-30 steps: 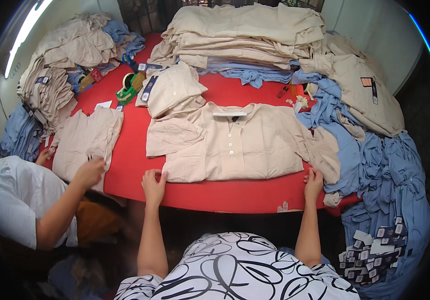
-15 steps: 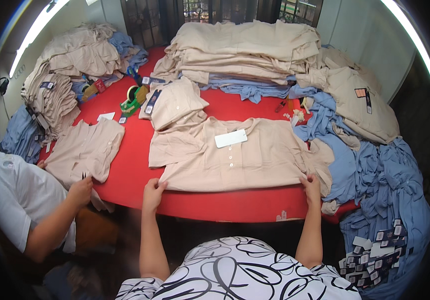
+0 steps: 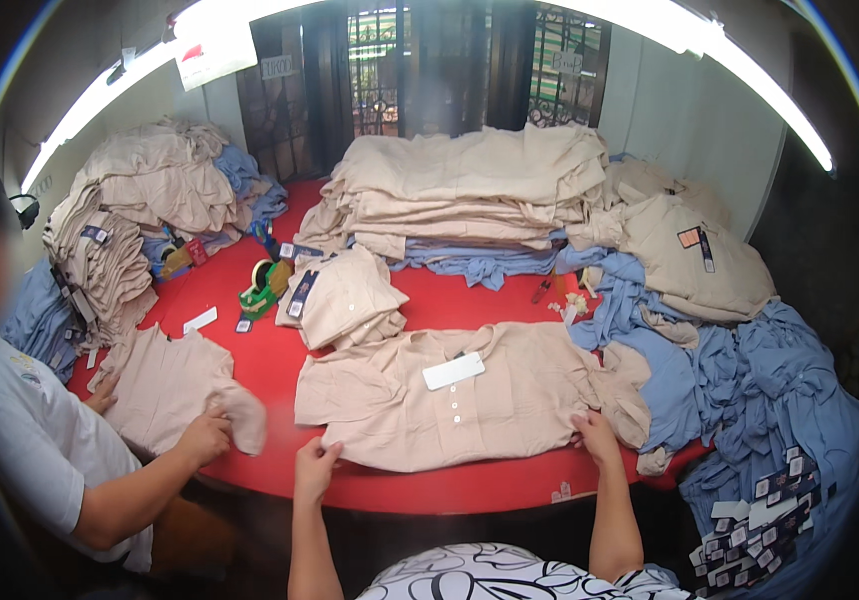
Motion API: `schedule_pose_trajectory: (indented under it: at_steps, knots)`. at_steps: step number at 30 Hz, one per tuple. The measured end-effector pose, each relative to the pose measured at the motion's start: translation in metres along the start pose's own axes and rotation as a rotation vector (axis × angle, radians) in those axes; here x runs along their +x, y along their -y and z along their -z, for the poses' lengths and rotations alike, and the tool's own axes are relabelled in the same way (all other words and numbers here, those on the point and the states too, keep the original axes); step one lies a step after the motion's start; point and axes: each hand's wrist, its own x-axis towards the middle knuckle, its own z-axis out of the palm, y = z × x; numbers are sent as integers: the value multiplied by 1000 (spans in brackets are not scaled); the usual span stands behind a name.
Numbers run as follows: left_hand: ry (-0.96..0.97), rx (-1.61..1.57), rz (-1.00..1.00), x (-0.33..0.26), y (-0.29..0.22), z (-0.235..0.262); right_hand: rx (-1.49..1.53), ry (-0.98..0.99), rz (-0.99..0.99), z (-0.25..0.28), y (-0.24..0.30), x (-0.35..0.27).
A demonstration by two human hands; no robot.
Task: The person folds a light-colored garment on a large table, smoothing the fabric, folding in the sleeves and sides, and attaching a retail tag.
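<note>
A beige buttoned shirt [image 3: 510, 405] is spread across the near part of the red table [image 3: 260, 400], with its lower edge folded or drawn into a long line facing me. A blank white hang tag [image 3: 455, 371] lies on its front above a short row of buttons. My left hand [image 3: 317, 470] pinches the shirt at its near left corner. At the near right corner, my right hand [image 3: 597, 436] grips the cloth between thumb and fingers. Behind the shirt's left part sits a folded beige shirt [image 3: 345, 297] with a dark tag [image 3: 302, 295].
At left a co-worker's hand [image 3: 206, 437] handles another beige shirt [image 3: 165, 385]. Beige shirts are stacked high [image 3: 470, 185] at the back. Blue garments [image 3: 780, 380] heap at right, with many tags [image 3: 755, 525] on them. A green tape dispenser [image 3: 265, 287] stands left of centre.
My view has tilted upward, so the table sits lower in it. Both hands still hold the shirt, whose near edge now slants and sags at the left. The co-worker's right hand has moved right.
</note>
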Motion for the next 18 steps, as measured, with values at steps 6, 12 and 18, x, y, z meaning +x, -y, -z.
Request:
schedule_pose_trajectory:
  at_steps: [6,12,18]
  knots:
    - [-271,-405,-488,-45,-115,50,672,49,521,65,116,-99]
    - [-239,-483,-756,-40,-188,66,764,109,801,79,179,-88]
    - [168,-491,-591,175,-280,21,534,236,588,76,284,72]
